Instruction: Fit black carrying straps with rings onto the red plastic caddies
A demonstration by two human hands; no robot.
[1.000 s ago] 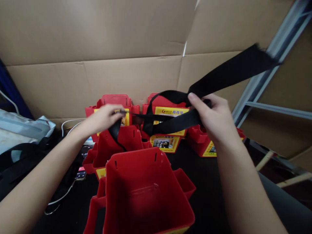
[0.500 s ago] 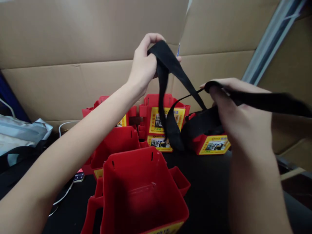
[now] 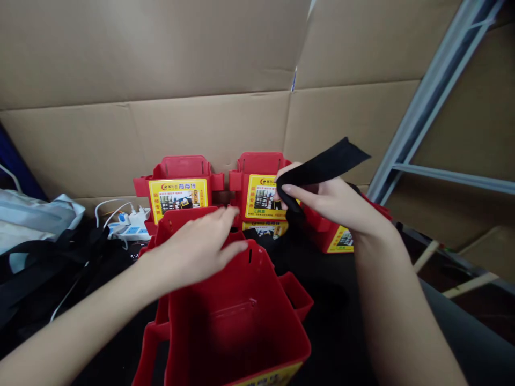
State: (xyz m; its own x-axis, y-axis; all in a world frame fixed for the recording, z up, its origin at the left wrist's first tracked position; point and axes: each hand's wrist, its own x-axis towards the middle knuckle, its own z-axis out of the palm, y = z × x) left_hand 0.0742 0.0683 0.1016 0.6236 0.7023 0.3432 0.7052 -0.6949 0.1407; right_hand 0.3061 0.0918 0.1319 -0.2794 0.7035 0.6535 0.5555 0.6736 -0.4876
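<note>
1. Head view: strap (image 3: 322, 163) is gripped in the right hand (image 3: 336, 206), pinched between thumb and fingers. Flat free end is pointed up and right; the remainder is dropped below the fingers toward the table (image 3: 330, 343), where its outline is lost against black.
2. Head view: left hand (image 3: 203, 244) is released, fingers spread, thumb held apart. It is positioned over the rear edge of the front bin (image 3: 237, 321); whether the rim is touched cannot be told.
3. Head view: front bin is tilted toward the camera in the picture, interior exposed. One slot (image 3: 251, 254) is seen near its rear top corner; a side pocket (image 3: 295, 295) is carried on its right.
4. Head view: second bin (image 3: 173, 217) is mostly covered by the left hand and forearm.
5. Head view: back-left bin (image 3: 179, 167) is faced with a yellow label (image 3: 177, 195). Back-centre bin (image 3: 261, 161) is set just beside it, with another label seen below. Right bin (image 3: 322, 222) is partly hidden by the right hand.
6. Head view: power strip (image 3: 137, 230) is placed left of the bins, plugs fitted. Pale bag (image 3: 36, 214) is seen farther left. All is backed by cardboard (image 3: 181, 53); metal frame (image 3: 426, 107) is leaned in at right.
</note>
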